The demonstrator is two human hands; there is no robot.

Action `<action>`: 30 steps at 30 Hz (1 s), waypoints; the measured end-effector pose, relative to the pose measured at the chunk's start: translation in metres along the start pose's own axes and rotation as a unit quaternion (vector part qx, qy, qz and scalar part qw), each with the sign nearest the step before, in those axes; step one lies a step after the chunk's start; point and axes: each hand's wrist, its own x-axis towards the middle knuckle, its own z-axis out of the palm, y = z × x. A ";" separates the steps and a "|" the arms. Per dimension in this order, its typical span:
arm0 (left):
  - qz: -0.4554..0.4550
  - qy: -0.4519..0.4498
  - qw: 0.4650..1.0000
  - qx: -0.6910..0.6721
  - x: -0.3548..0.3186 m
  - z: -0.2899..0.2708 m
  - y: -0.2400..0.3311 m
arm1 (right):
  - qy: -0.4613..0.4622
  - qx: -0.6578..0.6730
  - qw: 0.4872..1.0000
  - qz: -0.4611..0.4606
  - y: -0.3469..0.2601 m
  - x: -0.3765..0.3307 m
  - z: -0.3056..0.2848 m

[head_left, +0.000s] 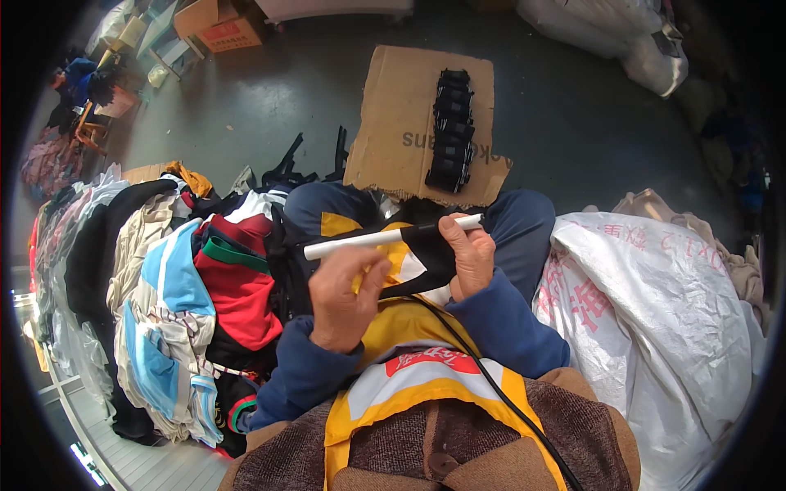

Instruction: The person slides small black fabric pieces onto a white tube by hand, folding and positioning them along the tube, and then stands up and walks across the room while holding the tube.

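Observation:
A long white tube (352,244) lies slantwise across my lap, with black cloth (430,254) over its right part and hanging below it. My right hand (468,260) is closed round the tube and cloth near the tube's right end, thumb on top. Just below the tube's left half is my left hand (348,299), its fingers curled in toward the thumb and slightly blurred. Whatever those fingers pinch, if anything, is hidden. Under both hands spreads a yellow and white apron (401,327), and a black cord (483,368) runs down over it.
Ahead on the floor, a cardboard sheet (393,106) bears a row of folded black items (452,131). Piled clothes (180,286) crowd my left side. On my right bulges a white woven sack (647,311). Farther off are a cardboard box (219,29) and a plastic-wrapped bundle (614,33).

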 end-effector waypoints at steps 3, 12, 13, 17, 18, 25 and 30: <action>-0.239 -0.108 0.944 -0.201 -0.013 0.017 -0.009 | -0.014 0.028 0.999 0.011 -0.006 -0.003 0.013; -0.413 -0.068 0.702 -0.576 0.005 0.025 -0.007 | -0.084 0.095 0.991 0.047 -0.003 -0.013 0.014; -0.413 -0.069 0.702 -0.577 0.006 0.025 -0.006 | -0.084 0.094 0.991 0.045 -0.004 -0.013 0.013; -0.430 -0.039 0.679 -0.593 0.007 0.023 -0.001 | -0.117 0.109 0.984 0.076 -0.003 -0.013 0.012; -0.433 -0.027 0.669 -0.604 0.007 0.023 -0.001 | -0.125 0.109 0.983 0.080 -0.003 -0.013 0.011; -0.411 -0.002 0.671 -0.617 0.006 0.023 0.003 | -0.163 0.099 0.978 0.080 -0.004 -0.012 0.003; -0.351 0.033 0.740 -0.573 0.004 0.027 0.009 | -0.186 0.124 0.971 0.086 0.001 -0.017 0.008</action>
